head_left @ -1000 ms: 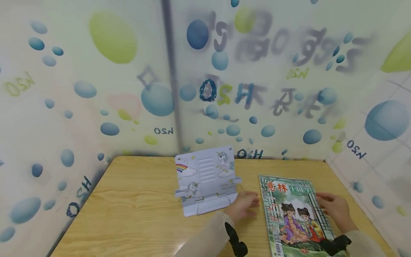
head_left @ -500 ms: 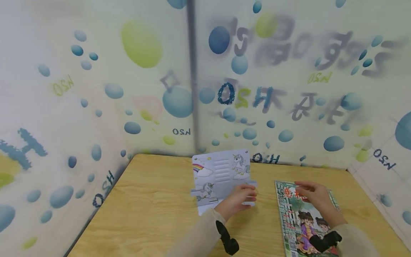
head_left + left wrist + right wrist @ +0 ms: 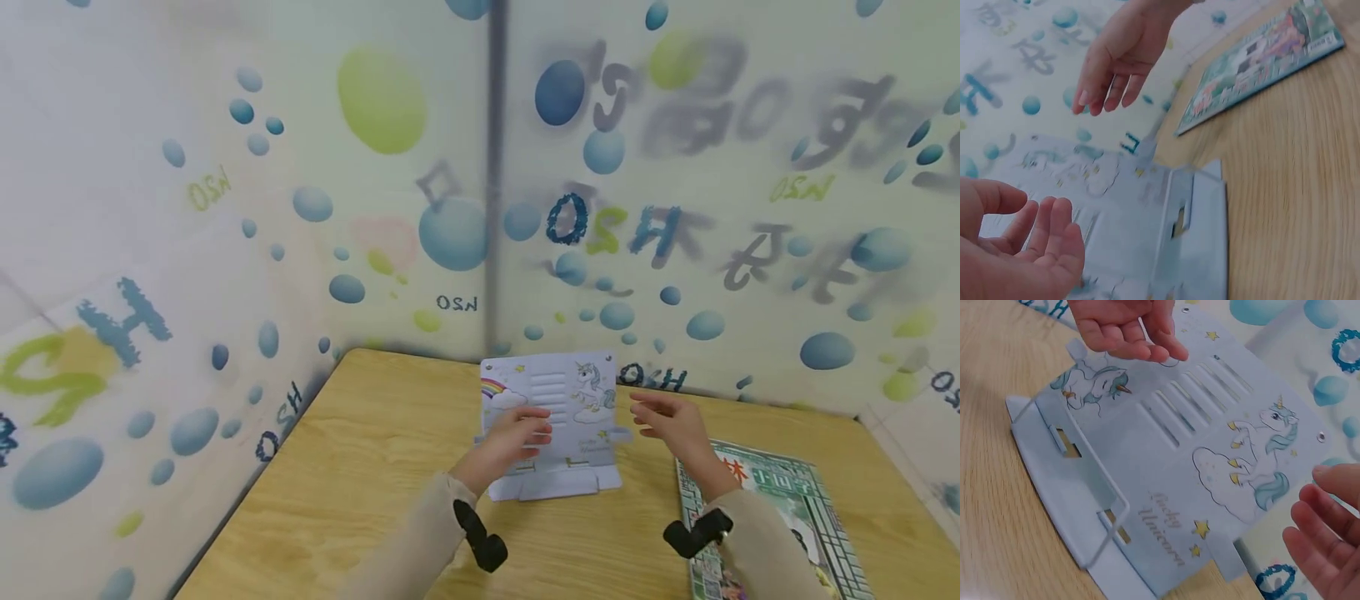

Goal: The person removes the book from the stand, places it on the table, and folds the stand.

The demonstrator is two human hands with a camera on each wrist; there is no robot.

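A pale book stand (image 3: 555, 450) with unicorns, a rainbow and slots stands tilted back on the table. In the head view my left hand (image 3: 510, 446) overlaps its left half, fingers loosely bent and holding nothing. My right hand (image 3: 671, 421) is just off its right edge, fingers relaxed, nothing in them. The right wrist view shows the stand's face (image 3: 1141, 456) with its front ledge and wire holder, both hands around it. Partly under my right forearm in the head view lies a magazine (image 3: 787, 483) with a green patterned cover.
The wooden table (image 3: 360, 467) meets a wall (image 3: 420, 183) printed with blue and green bubbles along its back edge. Side walls rise at left and right. The magazine takes up the table's right side.
My right hand has left the magazine's right edge and passed over it to the stand's right side. My left hand has moved left, across the stand. The view has swung rightward in content.
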